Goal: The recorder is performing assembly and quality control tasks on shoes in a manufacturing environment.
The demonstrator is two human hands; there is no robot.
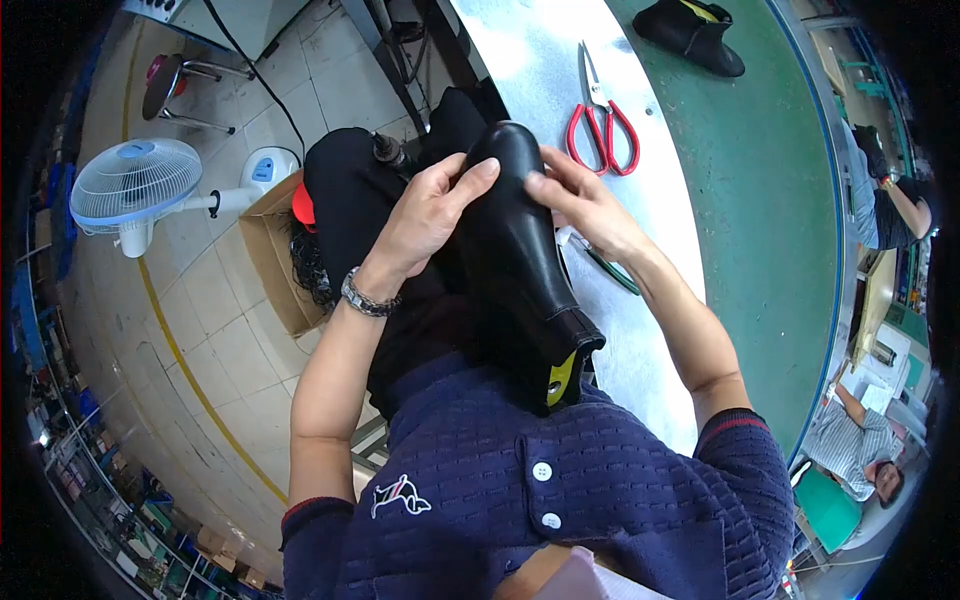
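A shiny black ankle boot lies over my lap, its rounded toe pointing away from me and its yellow-lined opening close to my shirt. My left hand grips the boot's left side near the toe, thumb on the upper. On the other side my right hand holds it the same way, with the thumb pressed on the leather. The fingertips under the boot are hidden. Just beyond my right hand, red-handled scissors lie on the metal table. A dark green-handled tool lies partly hidden under my right forearm.
The metal table borders a green conveyor belt carrying another black boot. Left on the tiled floor are a white fan, a cardboard box with black scraps, and a stool. Two people work across the belt.
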